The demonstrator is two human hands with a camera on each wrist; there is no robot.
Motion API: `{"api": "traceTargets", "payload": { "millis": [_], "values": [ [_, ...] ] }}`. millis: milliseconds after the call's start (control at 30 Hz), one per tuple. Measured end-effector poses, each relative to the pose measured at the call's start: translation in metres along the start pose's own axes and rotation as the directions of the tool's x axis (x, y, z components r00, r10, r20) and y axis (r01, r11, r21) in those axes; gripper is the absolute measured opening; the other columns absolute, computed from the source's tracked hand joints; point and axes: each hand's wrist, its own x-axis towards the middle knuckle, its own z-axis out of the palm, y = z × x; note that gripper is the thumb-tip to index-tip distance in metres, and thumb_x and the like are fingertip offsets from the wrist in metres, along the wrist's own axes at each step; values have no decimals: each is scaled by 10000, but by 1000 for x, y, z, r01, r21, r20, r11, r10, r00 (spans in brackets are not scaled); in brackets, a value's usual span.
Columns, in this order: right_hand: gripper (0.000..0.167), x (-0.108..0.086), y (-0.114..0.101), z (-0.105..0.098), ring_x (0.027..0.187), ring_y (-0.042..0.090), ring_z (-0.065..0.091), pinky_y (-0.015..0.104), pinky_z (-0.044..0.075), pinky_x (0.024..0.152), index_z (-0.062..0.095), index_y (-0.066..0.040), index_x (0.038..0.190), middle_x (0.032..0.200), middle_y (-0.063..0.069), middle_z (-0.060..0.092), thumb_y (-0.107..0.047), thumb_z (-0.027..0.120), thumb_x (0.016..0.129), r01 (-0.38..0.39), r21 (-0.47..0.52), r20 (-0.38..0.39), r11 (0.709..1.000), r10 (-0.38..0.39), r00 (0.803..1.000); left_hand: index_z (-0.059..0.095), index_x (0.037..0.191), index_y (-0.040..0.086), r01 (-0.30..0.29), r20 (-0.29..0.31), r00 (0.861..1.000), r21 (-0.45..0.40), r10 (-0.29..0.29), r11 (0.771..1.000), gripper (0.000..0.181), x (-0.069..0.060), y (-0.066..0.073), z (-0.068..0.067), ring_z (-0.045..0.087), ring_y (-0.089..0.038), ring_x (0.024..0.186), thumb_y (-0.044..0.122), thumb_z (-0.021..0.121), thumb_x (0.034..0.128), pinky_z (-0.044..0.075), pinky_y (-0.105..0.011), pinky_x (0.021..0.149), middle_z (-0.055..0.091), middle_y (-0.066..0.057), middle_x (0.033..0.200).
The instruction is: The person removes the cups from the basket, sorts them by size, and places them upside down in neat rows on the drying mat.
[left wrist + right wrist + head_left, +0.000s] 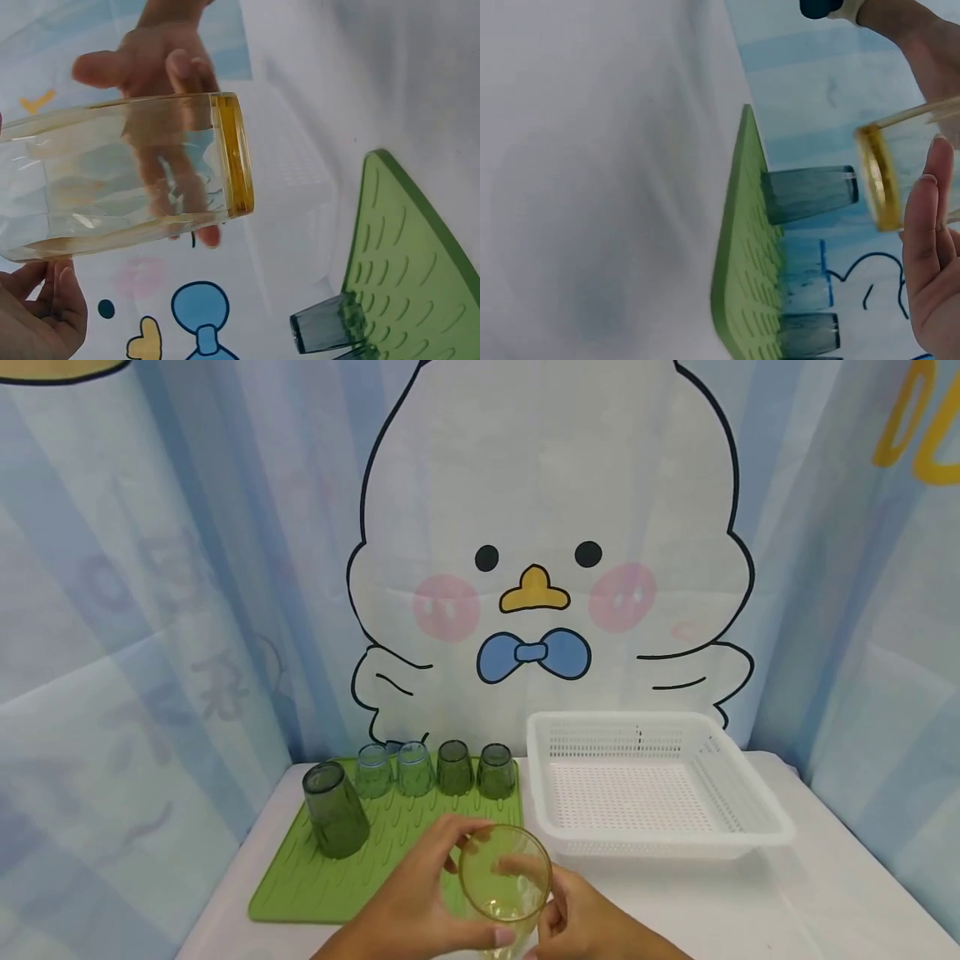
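A clear yellow-tinted glass (pixel 504 881) with a thick amber base (pixel 234 154) is held above the table's near side, its rim upward. My left hand (pixel 420 893) grips it, thumb on the near side and fingers toward the far side. In the left wrist view, left fingertips (pixel 64 296) meet the glass near the rim. My right hand (pixel 585 910) is at the glass's right side; two fairly straight fingers (pixel 180 176) show through the wall, and the thumb stands away from it. Whether those fingers press on the glass I cannot tell.
A green ribbed mat (pixel 390 860) lies at left. On it stand a tall dark glass (pixel 336 810) and a row of small upside-down-looking tumblers (pixel 454 768), bluish and grey. A white plastic basket (pixel 757 802) sits back right on the white table (pixel 817 902). A printed curtain (pixel 547 468) surrounds the table.
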Motion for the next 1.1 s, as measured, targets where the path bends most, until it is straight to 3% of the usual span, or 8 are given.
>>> {"api": "traceTargets", "payload": {
  "millis": [100, 200, 333, 500, 667, 933, 1100],
  "values": [
    [765, -2, 12, 1, 503, -49, 458, 136, 397, 492, 296, -15, 1535, 629, -122, 510, 4, 653, 859, -76, 11, 17, 997, 76, 997, 483, 1388, 304, -52, -30, 998, 1, 52, 999, 788, -1, 3, -2, 511, -97, 1072, 437, 894, 729, 482, -273, 859, 523, 88, 1261],
    [687, -1, 21, 5, 522, -62, 466, 123, 401, 500, 364, 71, 1436, 639, -137, 524, 23, 626, 803, -104, -1, 6, 995, 104, 995, 485, 1390, 292, -80, -47, 996, -6, 79, 997, 793, -1, 5, -5, 516, -100, 1080, 414, 901, 726, 490, -280, 856, 528, 88, 1267],
    [518, 1, 30, 9, 575, -59, 573, 115, 474, 533, 457, 109, 1297, 676, -127, 623, 33, 627, 813, -66, 99, 8, 993, 66, 998, 487, 1401, 291, -89, -50, 995, -19, 88, 996, 797, -1, 6, -6, 513, -102, 1072, 392, 902, 728, 493, -279, 847, 528, 75, 1262],
    [554, 0, 33, 9, 721, 20, 698, 177, 556, 639, 410, 111, 1388, 839, -47, 736, -14, 674, 917, -34, 218, 14, 975, 32, 999, 473, 1422, 305, -88, -34, 996, -45, 86, 995, 798, -2, 3, -7, 516, -108, 1069, 352, 892, 745, 495, -283, 836, 530, 35, 1275],
    [671, -6, 28, 1, 831, 81, 722, 219, 577, 729, 299, 137, 1468, 1043, 28, 715, 3, 674, 928, -46, 184, -25, 982, 51, 998, 432, 1441, 371, -55, -4, 999, -54, 54, 997, 800, -4, -1, -10, 515, -105, 1071, 338, 876, 777, 482, -288, 829, 515, 40, 1295],
    [577, -18, 19, -10, 954, 153, 703, 267, 585, 787, 388, 97, 1418, 1172, 125, 657, 10, 671, 923, 57, 156, -77, 986, -45, 996, 402, 1477, 355, -3, 2, 1000, -25, 3, 1000, 815, -10, -12, -13, 509, -112, 1082, 363, 859, 802, 478, -284, 803, 516, 34, 1282],
    [568, -26, 10, -20, 862, 104, 663, 240, 581, 700, 401, 74, 1413, 1152, 119, 607, -5, 669, 918, 36, 53, -140, 998, -28, 990, 409, 1493, 283, -5, 8, 1000, 0, 5, 1000, 795, -14, -23, -14, 493, -102, 1065, 374, 834, 828, 469, -278, 780, 520, -10, 1274]
  ]
}}
